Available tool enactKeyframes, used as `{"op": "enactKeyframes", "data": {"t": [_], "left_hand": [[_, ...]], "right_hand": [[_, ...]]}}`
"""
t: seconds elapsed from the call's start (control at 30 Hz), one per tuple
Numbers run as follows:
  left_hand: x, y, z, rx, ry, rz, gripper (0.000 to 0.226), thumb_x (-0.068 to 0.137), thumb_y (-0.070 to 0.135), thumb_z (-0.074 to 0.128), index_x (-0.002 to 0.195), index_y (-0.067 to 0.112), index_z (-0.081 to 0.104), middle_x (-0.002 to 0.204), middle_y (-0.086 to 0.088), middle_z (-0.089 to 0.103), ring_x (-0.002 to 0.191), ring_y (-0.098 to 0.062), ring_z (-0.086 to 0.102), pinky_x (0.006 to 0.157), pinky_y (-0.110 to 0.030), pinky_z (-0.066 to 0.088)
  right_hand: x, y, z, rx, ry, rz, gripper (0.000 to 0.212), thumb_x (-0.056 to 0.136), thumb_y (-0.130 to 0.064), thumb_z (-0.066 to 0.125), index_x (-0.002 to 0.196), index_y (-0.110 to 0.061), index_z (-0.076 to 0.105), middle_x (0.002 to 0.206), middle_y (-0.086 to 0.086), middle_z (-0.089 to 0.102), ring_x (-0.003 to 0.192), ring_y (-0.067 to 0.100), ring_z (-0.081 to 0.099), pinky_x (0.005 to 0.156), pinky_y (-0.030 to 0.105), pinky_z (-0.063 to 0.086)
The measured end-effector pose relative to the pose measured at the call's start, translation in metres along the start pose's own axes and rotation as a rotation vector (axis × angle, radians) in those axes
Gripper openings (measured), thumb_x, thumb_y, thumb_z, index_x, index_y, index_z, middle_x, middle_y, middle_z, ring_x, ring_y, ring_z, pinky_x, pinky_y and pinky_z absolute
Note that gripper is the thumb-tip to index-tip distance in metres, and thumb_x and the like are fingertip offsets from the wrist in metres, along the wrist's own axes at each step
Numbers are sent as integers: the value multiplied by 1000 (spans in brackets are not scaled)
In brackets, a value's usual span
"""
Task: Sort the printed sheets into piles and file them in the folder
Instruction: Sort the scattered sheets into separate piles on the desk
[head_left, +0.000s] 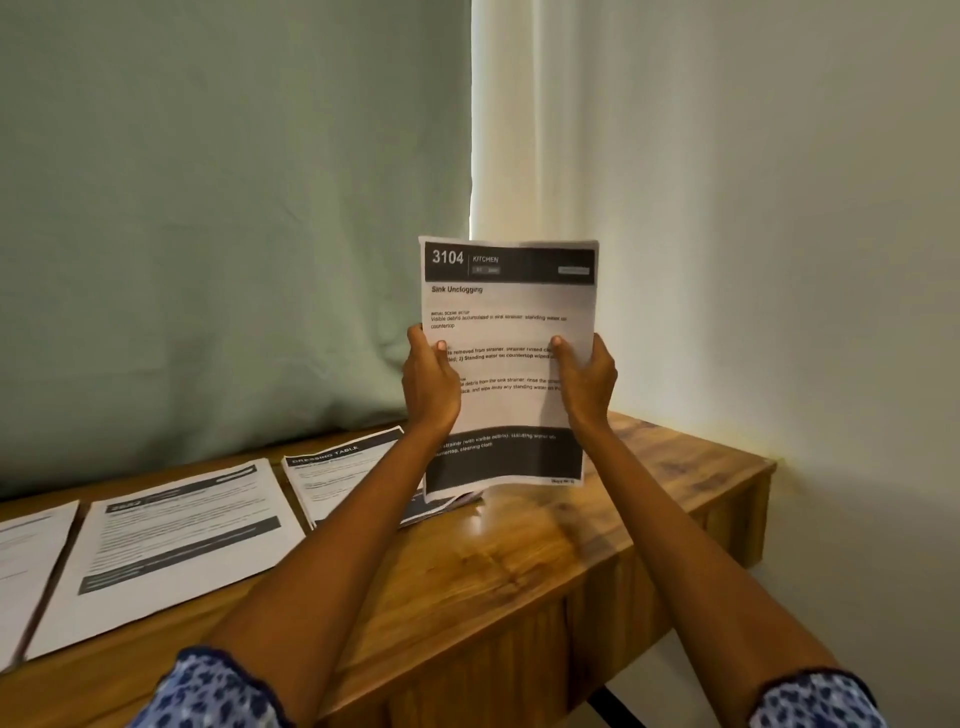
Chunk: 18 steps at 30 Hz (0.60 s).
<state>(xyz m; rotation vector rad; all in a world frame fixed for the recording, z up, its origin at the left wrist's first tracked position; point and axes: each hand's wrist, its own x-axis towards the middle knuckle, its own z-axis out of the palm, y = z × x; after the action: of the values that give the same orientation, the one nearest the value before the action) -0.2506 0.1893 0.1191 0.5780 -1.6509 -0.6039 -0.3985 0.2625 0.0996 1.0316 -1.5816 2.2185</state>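
- Head view has me holding a stack of printed sheets (506, 338) upright in front of me, above the far right part of the wooden table (545, 561).
- My left hand (430, 382) grips the stack's left edge, thumb on the printed face and the other fingers curled behind; my right hand (584, 376) does the same on the right edge. Both are clamped on the paper, about halfway up it.
- The stack stands in portrait: its long axis runs nearly vertical, header "3104 KITCHEN" at the top, printed face toward me, the top leaning slightly away to the right.
- Its bottom edge hangs just above the tabletop, in front of the pile headed "DRESSING TABLE" (353, 475); I cannot tell whether it touches.
- I judge this step to be reading the header and squaring the stack before it goes to a pile.
- To do it well, I would loosen my grip a little, tap the bottom edge on bare wood, not on the pile behind, and keep the sheets vertical so they align.
- Two more piles lie flat to the left: a middle pile (176, 540) and one at the frame edge (28, 561).
- No folder shows.
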Motion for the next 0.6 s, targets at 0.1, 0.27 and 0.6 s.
{"op": "enactKeyframes", "data": {"t": [0.1, 0.27, 0.6], "left_hand": [[-11, -9, 10, -18, -26, -40, 26, 100, 16, 35, 122, 1, 34, 126, -14, 55, 106, -28, 61, 78, -30, 51], [-64, -55, 33, 53, -241, -305, 37, 98, 11, 42, 131, 9, 27, 131, -14, 50, 114, -30, 56, 91, -41, 51], [-66, -74, 89, 516, -682, -392, 64, 95, 23, 50, 146, 4, 16, 145, -22, 30, 128, -31, 40, 103, -34, 36]], "right_hand": [[-4, 12, -9, -54, 3, -5, 32, 92, -32, 57, 114, -10, 50, 106, 1, 59, 86, 15, 60, 66, 17, 50], [-36, 80, -28, -217, -93, 104, 38, 93, -32, 55, 124, -12, 44, 122, 8, 59, 103, 26, 61, 84, 41, 55], [-10, 134, -38, -863, -156, 96, 28, 92, -22, 56, 117, -9, 49, 112, 12, 61, 98, 30, 60, 85, 40, 48]]}}
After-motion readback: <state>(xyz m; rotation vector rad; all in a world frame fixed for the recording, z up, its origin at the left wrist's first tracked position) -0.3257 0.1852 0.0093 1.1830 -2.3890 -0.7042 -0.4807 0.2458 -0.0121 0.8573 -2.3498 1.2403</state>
